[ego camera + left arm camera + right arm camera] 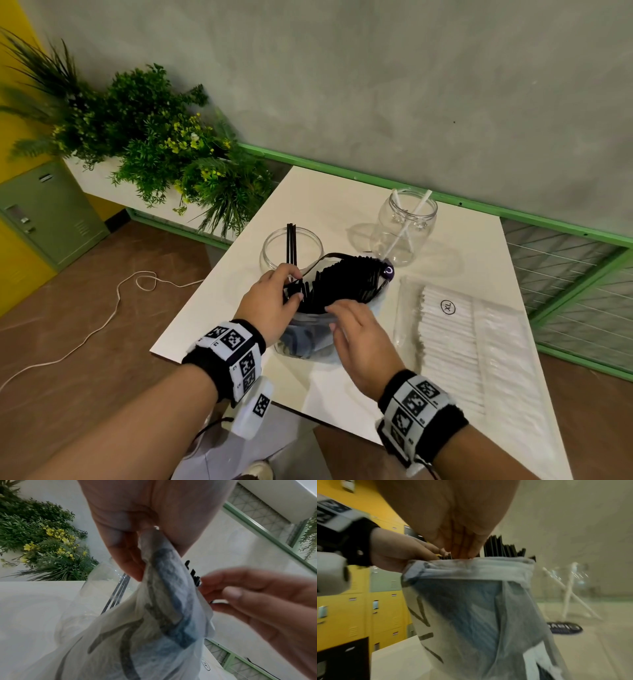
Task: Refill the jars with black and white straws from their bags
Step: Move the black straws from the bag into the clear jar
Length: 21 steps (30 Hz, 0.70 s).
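While the bag mouth is held open:
Black straws: upright in bag, beside near jar.
Left hand: pinches the bag rim.
Right hand: fingers loose, reaching in; should gather a modest bunch, lifting straight.
White jar: well apart.

Soft even light; blurred, warped wrist views.

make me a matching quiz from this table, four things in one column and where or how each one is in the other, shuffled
1 left jar
2 right jar
3 black-straw bag
4 white-straw bag

a lying flat at the table's right
b holds two crossed white straws
c gripped by the left hand
d holds a few black straws

Pairs: 1-d, 2-b, 3-c, 4-a
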{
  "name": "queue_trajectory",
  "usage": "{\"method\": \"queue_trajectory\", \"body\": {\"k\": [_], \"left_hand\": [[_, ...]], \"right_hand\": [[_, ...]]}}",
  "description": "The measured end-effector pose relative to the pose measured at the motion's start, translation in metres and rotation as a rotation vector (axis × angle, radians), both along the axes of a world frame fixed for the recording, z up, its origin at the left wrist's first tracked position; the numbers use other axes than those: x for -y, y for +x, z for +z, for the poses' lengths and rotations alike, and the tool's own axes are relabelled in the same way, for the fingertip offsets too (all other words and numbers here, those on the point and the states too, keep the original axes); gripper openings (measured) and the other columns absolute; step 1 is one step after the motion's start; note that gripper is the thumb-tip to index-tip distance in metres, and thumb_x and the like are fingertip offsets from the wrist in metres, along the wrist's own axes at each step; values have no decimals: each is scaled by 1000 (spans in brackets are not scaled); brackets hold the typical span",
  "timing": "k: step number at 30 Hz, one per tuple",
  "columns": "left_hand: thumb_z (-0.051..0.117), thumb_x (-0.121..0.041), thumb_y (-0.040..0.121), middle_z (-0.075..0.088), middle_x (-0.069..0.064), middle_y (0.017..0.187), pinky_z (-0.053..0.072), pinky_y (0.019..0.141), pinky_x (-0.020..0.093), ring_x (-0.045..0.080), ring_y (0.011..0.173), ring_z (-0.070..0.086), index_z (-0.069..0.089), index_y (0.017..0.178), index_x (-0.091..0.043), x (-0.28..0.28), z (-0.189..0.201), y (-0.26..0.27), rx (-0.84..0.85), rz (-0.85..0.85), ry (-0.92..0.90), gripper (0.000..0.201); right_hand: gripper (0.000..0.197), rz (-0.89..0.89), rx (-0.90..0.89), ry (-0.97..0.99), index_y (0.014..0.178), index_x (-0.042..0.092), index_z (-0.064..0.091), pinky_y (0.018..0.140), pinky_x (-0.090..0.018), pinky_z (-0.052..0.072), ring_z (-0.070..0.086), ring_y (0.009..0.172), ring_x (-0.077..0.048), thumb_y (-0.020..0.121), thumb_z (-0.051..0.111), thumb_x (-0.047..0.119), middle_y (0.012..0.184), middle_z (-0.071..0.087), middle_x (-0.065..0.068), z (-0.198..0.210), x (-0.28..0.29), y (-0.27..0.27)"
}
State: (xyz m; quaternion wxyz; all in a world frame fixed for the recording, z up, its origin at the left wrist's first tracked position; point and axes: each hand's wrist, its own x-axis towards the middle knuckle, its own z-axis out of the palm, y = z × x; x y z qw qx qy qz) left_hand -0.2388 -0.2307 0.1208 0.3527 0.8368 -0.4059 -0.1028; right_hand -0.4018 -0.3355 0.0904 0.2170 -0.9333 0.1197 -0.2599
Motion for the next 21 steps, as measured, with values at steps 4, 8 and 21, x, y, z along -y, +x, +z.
{"method": "queue_trajectory", "body": {"k": [4, 8, 21], "left_hand": [[60, -23, 88, 59, -3, 100, 48, 70, 32, 18, 78, 56, 49, 108, -32, -1, -2, -1, -39, -8, -17, 25], [61, -23, 87, 60, -4, 98, 51, 75, 34, 17, 81, 59, 50, 107, -34, -1, -5, -3, -106, -57, -51, 25], [58, -13, 88, 53, -3, 108, 39, 73, 20, 5, 78, 50, 47, 121, -32, -10, -7, -5, -109, -156, -44, 40]], "right_hand": [[38, -211, -142, 226, 128, 10, 50, 104, -31, 37, 45, 120, -18, 96, 51, 30, 127, 50, -3, -2, 15, 11], [46, -194, -325, 126, 126, 21, 53, 94, -32, 32, 43, 117, -17, 87, 60, 45, 122, 57, 6, 2, 16, 26], [46, -220, -430, 131, 120, 26, 55, 89, -37, 29, 40, 112, -21, 77, 62, 40, 111, 59, 9, 5, 14, 51]]}}
